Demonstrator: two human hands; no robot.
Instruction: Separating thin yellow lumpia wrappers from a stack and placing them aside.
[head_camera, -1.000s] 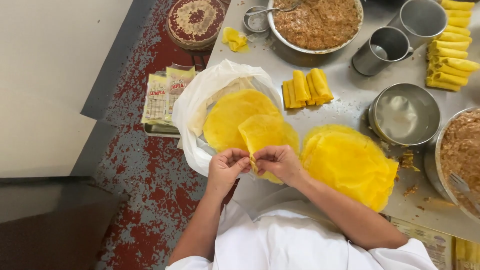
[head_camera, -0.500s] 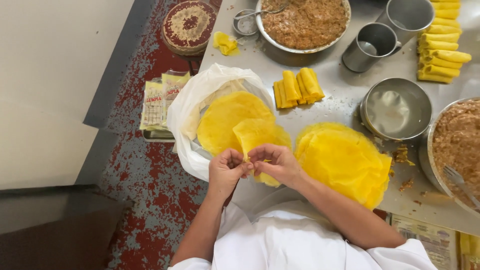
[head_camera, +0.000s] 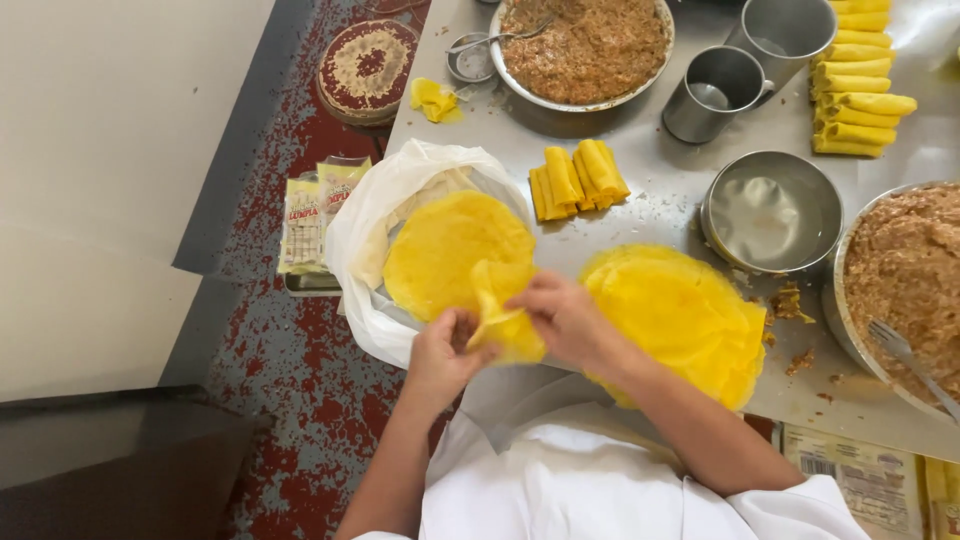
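Between both hands, yellow wrapper (head_camera: 505, 315); left hand (head_camera: 440, 355) and right hand (head_camera: 570, 320) pinching its edges

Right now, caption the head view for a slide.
Both hands, left hand and right hand, peel a thin yellow wrapper above a steel table.

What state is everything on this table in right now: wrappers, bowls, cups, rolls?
Yellow wrapper: crumpled, pinched between both hands.
Left hand: gripping the wrapper's edge.
Right hand: gripping the wrapper.
Wrapper stack: flat, in an opened plastic bag.
Spread wrappers: laid flat, unfilled.
Rolls: rolled up.
Top bowl: full of filling.
Small bowl: nearly empty.
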